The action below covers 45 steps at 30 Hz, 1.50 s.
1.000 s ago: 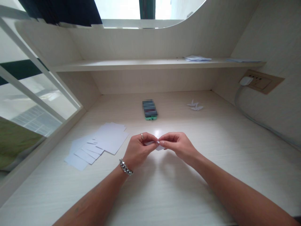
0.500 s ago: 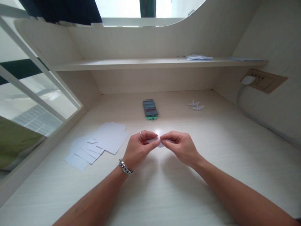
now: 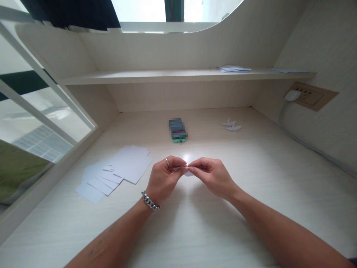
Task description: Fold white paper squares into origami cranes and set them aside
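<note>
A dark block (image 3: 178, 130) with a green end lies on the desk (image 3: 167, 230). Its top is blurred into little squares, so I cannot tell what is on it. The desk is pale, with soft wood lines, and light makes a shiny spot just in front of the block. The small white folded paper (image 3: 190, 173) is nearer the person than the block, held between both hands. The left hand (image 3: 164, 176) pinches it with thumb and fingers almost closed. The right hand (image 3: 217, 176) pinches it the same way, and the fingertips nearly meet. The left arm wears a silver chain bracelet (image 3: 150, 201). Left of the block and nearer the person, white sheets (image 3: 135, 163) overlap. Right of the block are little pointy paper shapes (image 3: 232, 125). Behind and above the block runs a pale shelf (image 3: 156, 77) with more papers (image 3: 234, 69) on its right part. Far right of the block, a white plug (image 3: 292, 95) sits in a tan wall socket (image 3: 314, 98), and a gray cord (image 3: 306, 147) hangs down.
</note>
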{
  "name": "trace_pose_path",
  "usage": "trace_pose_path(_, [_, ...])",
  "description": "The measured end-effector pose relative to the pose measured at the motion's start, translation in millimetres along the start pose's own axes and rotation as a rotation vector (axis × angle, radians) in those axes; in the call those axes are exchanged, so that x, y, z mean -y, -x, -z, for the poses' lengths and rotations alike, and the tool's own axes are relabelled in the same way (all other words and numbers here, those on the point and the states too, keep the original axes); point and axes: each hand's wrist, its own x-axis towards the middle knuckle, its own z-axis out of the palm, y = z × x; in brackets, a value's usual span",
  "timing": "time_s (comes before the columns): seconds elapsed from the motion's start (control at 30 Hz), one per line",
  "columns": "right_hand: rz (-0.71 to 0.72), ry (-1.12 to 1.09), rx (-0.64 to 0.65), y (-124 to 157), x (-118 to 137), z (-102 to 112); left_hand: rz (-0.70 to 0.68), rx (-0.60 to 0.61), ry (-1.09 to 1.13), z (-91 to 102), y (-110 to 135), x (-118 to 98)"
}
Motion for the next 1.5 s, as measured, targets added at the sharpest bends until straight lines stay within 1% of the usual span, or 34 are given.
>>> trace_pose_path(0.23, [0.043,0.077,-0.028,0.6,0.5,1.8,0.020,0.016,0.050,0.6,-0.6,-3.4])
trace_pose_path(0.47, [0.060,0.100,-0.030,1.2,0.9,0.4,0.032,-0.024,0.074,0.5,-1.5,-5.0])
trace_pose_path(0.67, [0.076,0.109,-0.060,0.7,-1.3,0.8,0.055,0.008,0.125,0.7,-1.9,-4.8])
trace_pose_path(0.83, [0.082,0.124,-0.047,1.6,-1.4,-0.1,0.056,-0.011,0.096,0.0,-1.8,-5.3])
trace_pose_path(0.93, [0.080,0.131,-0.044,2.0,-0.1,-0.1,0.047,-0.023,0.072,-0.2,-2.4,-5.2])
trace_pose_path(1.1, [0.071,0.126,-0.045,1.2,0.5,0.9,0.050,0.021,0.082,-1.1,-2.8,-3.7])
trace_pose_path(1.2, [0.053,0.092,-0.032,0.8,0.1,0.6,0.040,0.001,0.056,-1.8,-2.1,-3.1])
trace_pose_path(1.37, [0.005,0.023,-0.001,-0.7,-1.2,1.3,-0.021,-0.061,-0.011,-0.4,-1.7,-2.4])
trace_pose_path(1.5, [-0.014,0.006,0.006,-3.0,-1.9,3.6,-0.036,-0.065,-0.016,1.1,-1.9,-1.2])
